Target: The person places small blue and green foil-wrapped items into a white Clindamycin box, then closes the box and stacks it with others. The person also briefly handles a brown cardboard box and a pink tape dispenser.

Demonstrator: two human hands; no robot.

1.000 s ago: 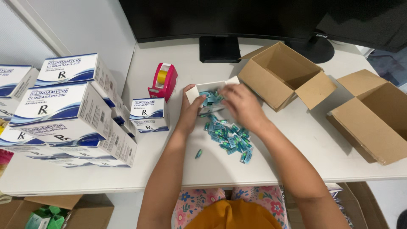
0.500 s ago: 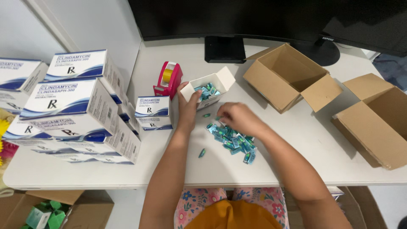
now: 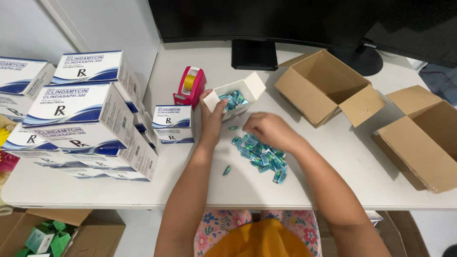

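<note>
My left hand (image 3: 212, 114) grips the near edge of a small open white carton (image 3: 238, 97) that holds several teal blister packets and tilts toward me. My right hand (image 3: 266, 131) rests knuckles-up on the far end of a loose pile of teal packets (image 3: 264, 159) on the white table (image 3: 333, 181); its fingers curl down onto the packets, and whether they hold any is hidden. One stray packet (image 3: 227, 170) lies alone left of the pile, and another (image 3: 233, 127) sits just below the carton.
Stacks of white-and-blue medicine cartons (image 3: 85, 123) fill the left side, with a small one (image 3: 173, 123) near my left hand. A pink tape dispenser (image 3: 190, 86) stands behind it. Two open cardboard boxes (image 3: 328, 88) (image 3: 423, 138) sit right. A monitor stand (image 3: 253, 54) is at the back.
My right hand came away from the white carton and dropped onto the packet pile. The left hand keeps hold of the carton, which now stands open and in plain sight.
</note>
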